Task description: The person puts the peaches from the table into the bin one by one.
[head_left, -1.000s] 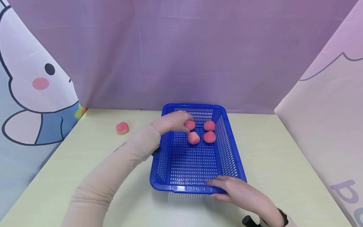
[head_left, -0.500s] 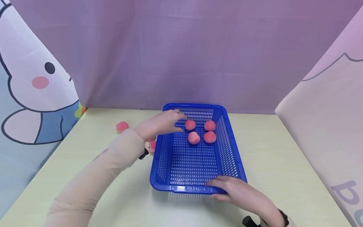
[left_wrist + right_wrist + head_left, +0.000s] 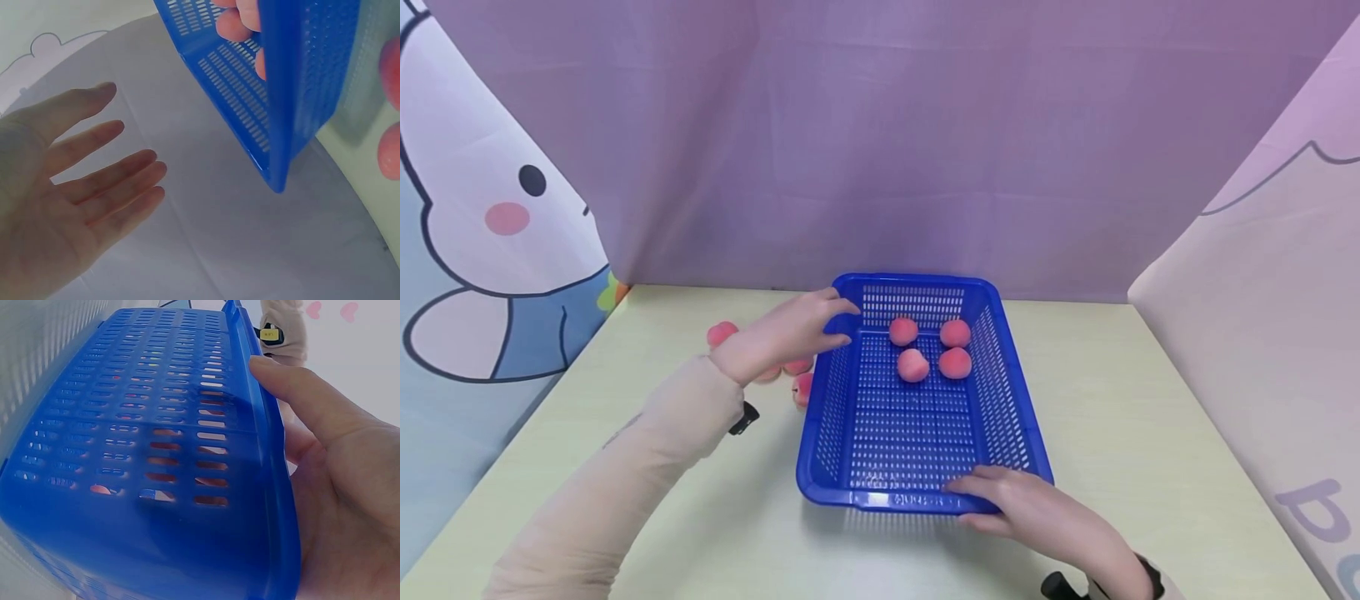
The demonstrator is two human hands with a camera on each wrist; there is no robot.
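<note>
A blue plastic basket (image 3: 1026, 408) with slotted walls stands in the middle of the table. Inside, toward its far end, lie several pink peaches (image 3: 913, 365). My left hand (image 3: 793, 329) is over the basket's far left rim, thumb and fingers spread and holding nothing; the left wrist view confirms an empty palm and fingers apart (image 3: 119, 187). Left of the basket, more peaches (image 3: 802, 388) rest on the table, partly hidden by the left wrist. My right hand (image 3: 1026, 504) grips the near rim at its right corner, with the thumb (image 3: 290, 381) outside the wall.
One peach (image 3: 722, 333) lies farther left on the pale table (image 3: 1150, 433). A purple cloth (image 3: 880, 150) hangs behind the table's far edge. Printed panels stand on both sides, the left panel (image 3: 490, 208) showing a cartoon animal.
My left hand has let go of a peach in the basket and drawn back left to the rim, uncovering peaches beside the basket. The right hand and the basket have stayed put.
</note>
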